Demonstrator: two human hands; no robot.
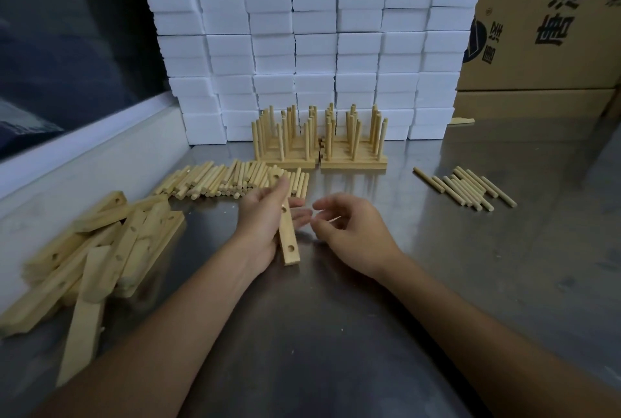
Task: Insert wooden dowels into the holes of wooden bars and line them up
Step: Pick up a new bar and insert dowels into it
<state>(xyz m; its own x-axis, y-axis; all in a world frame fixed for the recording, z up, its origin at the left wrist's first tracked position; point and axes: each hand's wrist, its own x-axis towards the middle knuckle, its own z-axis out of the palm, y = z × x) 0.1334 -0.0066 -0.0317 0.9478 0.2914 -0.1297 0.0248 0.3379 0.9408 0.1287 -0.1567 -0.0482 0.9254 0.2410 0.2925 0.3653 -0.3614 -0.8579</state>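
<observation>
Left hand (pixel 260 226): you grip a pale drilled wooden bar (pixel 288 236), empty, above the steel table (pixel 470 249)
Right hand (pixel 349 232): fingers loosely curled, holding nothing
Next: fetch a short round wooden dowel (pixel 467 187) from your right, seat it

Cardboard box (pixel 551 14) — black Chinese characters, round logo — sideways, cropped.

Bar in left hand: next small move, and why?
Probably reach the right hand to a loose dowel in the big pile. The left hand grips the bar, its visible holes are empty, and the right hand seems to hold nothing.
</observation>
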